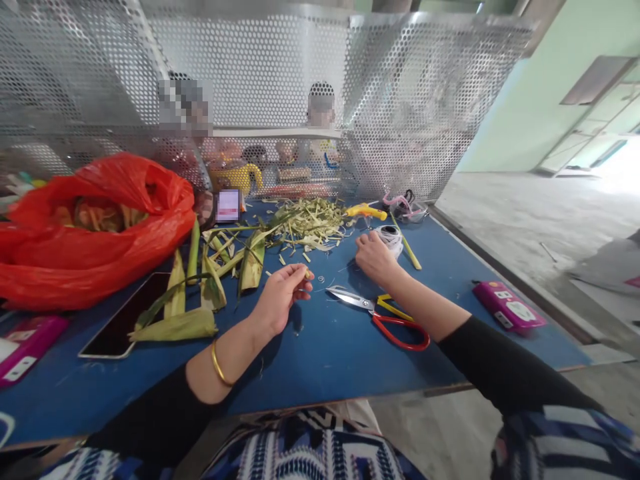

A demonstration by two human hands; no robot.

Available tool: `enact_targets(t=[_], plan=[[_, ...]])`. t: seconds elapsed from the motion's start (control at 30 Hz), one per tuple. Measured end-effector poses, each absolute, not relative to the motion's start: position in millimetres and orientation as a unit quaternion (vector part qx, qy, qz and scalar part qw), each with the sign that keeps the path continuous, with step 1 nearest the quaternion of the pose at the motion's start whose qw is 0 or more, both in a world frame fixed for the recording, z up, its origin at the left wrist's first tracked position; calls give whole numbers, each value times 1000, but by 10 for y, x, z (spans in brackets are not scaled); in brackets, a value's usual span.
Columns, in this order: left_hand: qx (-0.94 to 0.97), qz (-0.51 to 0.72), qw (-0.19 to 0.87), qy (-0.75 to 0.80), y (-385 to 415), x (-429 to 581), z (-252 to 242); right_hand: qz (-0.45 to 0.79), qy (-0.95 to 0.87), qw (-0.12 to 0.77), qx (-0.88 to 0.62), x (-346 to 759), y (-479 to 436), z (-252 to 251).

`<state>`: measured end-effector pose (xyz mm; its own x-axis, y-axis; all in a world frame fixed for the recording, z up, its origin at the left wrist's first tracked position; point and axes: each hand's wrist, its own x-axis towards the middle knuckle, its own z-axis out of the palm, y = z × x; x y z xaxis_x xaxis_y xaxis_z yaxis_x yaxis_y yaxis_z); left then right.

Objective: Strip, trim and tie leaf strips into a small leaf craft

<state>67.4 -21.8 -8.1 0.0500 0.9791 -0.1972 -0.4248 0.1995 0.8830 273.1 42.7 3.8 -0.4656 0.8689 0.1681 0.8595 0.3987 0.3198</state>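
Observation:
My left hand (pixel 283 293) is closed in a pinch on a small yellow-green piece of husk (pixel 308 274), held above the table. My right hand (pixel 376 258) has its fingers curled together at the tabletop, beside a white spool (pixel 391 240). What is between those fingers, if anything, is hidden. Below it lie open scissors (pixel 371 305) with one red handle loop showing and a yellow part beside it. A tiny clear ring-like bit (pixel 321 279) rests between the hands. Corn husks (pixel 173 327) lie to the left, and a heap of husk strips (pixel 313 223) sits farther back.
At left stands a red plastic bag (pixel 100 267), with a phone (pixel 125 313) and a purple packet (pixel 30 343) near it. Another purple packet (pixel 507 307) is at right. A yellow glue gun (pixel 367 211) and goggles (pixel 410 208) lie at the back, before a perforated metal screen (pixel 410 87); people are beyond.

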Motion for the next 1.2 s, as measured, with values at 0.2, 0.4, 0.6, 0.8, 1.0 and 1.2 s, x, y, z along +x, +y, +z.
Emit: enact_targets(t=[0.2, 0.4, 0.6, 0.8, 1.0, 1.2], plan=[[268, 600, 642, 395, -132, 448, 141, 166, 817, -3, 552, 2859, 646, -24], [216, 666, 597, 390, -14, 251, 280, 128, 764, -79, 628, 2795, 703, 73], [248, 590, 655, 403, -43, 281, 230, 71, 785, -264, 555, 2621, 586, 159], [376, 391, 738, 402, -167, 404, 131, 94, 880, -248, 393, 2440, -141, -86], [372, 285, 789, 397, -211, 638, -34, 169, 902, -213, 336, 2380, -631, -350], [259, 247, 841, 406, -128, 702, -134, 119, 926, -207, 293, 2330, -763, -374]])
